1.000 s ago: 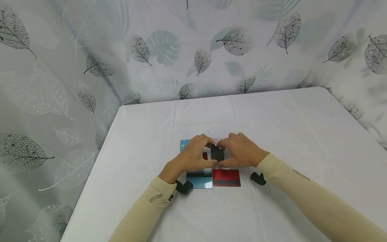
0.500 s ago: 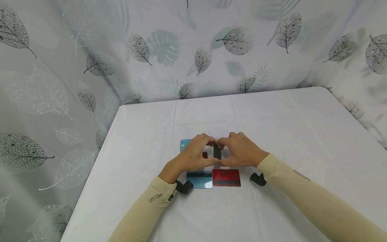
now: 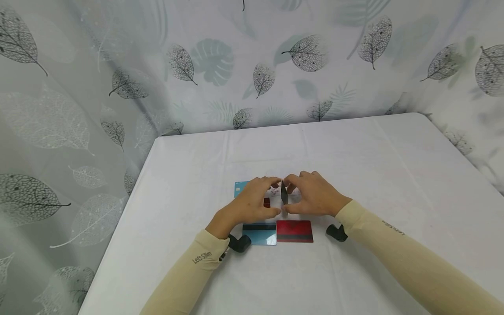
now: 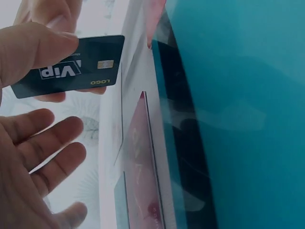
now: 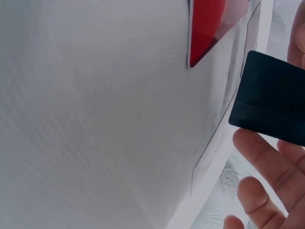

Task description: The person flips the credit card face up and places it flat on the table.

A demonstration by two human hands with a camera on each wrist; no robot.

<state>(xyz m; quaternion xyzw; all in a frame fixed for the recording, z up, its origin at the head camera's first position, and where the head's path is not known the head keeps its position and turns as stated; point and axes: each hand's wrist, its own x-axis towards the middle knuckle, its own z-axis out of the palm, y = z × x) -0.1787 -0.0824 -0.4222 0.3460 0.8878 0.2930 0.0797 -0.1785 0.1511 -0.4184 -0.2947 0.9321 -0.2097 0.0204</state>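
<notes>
A dark green bank card (image 3: pixel 284 196) stands upright between both hands over the tabletop. My right hand (image 3: pixel 313 194) pinches its edges between thumb and fingers. The left wrist view shows the card (image 4: pixel 97 51) with a gold chip and upside-down "Vip" lettering; the plain back of the card (image 5: pixel 269 98) faces the right wrist view. My left hand (image 3: pixel 252 201) is right beside it, its thumb (image 4: pixel 43 43) overlapping the lettered face while its other fingers (image 4: pixel 57 136) are spread apart from the card.
Closer to me lie a light blue card (image 3: pixel 260 236) and a red card (image 3: pixel 294 231), side by side. Behind the left hand, another blue card (image 3: pixel 239 188) and a dark red card (image 3: pixel 267 202) are partly covered. White cloth covers the table (image 3: pixel 378 175); a leaf-print curtain (image 3: pixel 264 52) hangs behind.
The dark green card has turned from showing its broad dark side to almost edge-on in the head view. The hands have hardly moved, and the cards on the table are unchanged.
</notes>
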